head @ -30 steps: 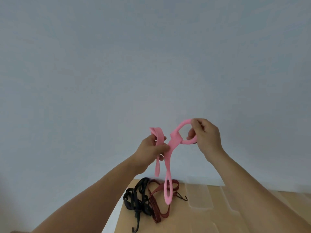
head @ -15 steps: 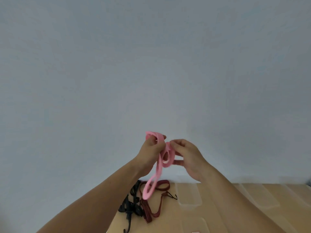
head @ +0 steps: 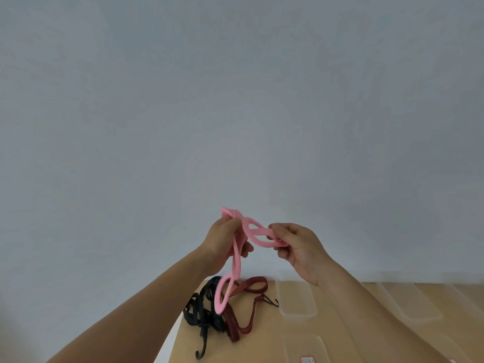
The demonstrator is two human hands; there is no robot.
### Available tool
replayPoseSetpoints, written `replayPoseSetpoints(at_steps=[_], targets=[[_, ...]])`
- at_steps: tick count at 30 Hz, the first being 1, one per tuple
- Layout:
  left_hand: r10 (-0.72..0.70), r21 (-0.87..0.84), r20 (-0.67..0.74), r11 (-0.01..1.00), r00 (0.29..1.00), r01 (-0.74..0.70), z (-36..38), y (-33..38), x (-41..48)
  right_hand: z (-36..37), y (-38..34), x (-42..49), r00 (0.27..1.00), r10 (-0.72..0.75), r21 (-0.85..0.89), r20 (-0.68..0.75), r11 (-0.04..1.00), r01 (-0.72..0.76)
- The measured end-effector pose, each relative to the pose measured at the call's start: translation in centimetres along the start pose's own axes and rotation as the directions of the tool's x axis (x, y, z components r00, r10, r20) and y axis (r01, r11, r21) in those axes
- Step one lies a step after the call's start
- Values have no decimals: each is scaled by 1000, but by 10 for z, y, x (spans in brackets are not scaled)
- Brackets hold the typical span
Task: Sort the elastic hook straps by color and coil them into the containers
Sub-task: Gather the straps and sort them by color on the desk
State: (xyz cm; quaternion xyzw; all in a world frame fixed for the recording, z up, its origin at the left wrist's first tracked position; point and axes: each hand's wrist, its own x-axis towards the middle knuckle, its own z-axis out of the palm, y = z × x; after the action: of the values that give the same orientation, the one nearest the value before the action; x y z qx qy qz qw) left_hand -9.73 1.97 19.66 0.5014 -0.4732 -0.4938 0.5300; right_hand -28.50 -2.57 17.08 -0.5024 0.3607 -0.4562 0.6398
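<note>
above the far left corner of the bench (head: 262, 344), in front of a plain grey wall (head: 235, 100), both hands hold the pink strap (head: 255, 233) up in the air. the only writing is on a small red-and-white label (head: 307, 359) at the bench's near edge, and it is too small to read. the strap is a flat, wide, soft pink band (twisted into several open loops). the left hand (head: 222, 239) has its fingers curled round a folded bunch of it. the right hand (head: 298, 244) pinches the end of a loop between thumb and fingers. a long tail hangs from the left hand and ends in an oval loop. below it a black strap (head: 201, 310) with a hook lies tangled by the bench's left edge, touching a dark red strap (head: 246, 286) just to its right. clear containers (head: 296, 299) stand along the far edge, the nearest just beside the red strap's hook. bare wood shows between them.
</note>
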Motion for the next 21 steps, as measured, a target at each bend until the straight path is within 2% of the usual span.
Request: replayPoseSetpoints(at_steps=[3, 7, 9, 10, 12, 14, 17, 18, 19, 21], targets=[[-49, -16, -9, 999, 999, 48, -2, -3, -2, 1, -1, -1, 996, -83, -226, -34, 971, 74], [-4, 60, 58, 998, 998, 0, -2, -5, -4, 3, -5, 0, 969, -234, -363, -80, 912, 190], [-26, 45, 26, 999, 999, 25, -4, -7, -4, 0, -7, 2, 967, -255, -451, -17, 865, 220], [-24, 27, 7, 999, 1000, 24, -5, -6, -3, -1, -7, 3, 969, -242, -527, 43, 819, 228], [-23, 13, 4, 1000, 1000, 23, -4, -5, -2, -2, -8, 2, 965, -200, -716, 168, 648, 259], [-28, 51, 36, 998, 999, 26, -1, -3, -2, 0, -10, 0, 945, -191, -807, 266, 493, 326], [-42, 72, 73, 997, 996, 37, -1, -6, -1, 2, -13, -2, 917, -269, -831, 293, 403, 384], [-52, 74, 71, 996, 996, 47, -3, -7, -1, 1, -13, -2, 914, -309, -826, 263, 417, 379], [-63, 79, 66, 995, 996, 57, -5, -10, -2, 1, -13, -2, 916, -354, -796, 188, 492, 353], [-86, 100, 64, 992, 994, 79, -10, -17, -3, -3, -18, -2, 909, -413, -623, -52, 725, 293]])
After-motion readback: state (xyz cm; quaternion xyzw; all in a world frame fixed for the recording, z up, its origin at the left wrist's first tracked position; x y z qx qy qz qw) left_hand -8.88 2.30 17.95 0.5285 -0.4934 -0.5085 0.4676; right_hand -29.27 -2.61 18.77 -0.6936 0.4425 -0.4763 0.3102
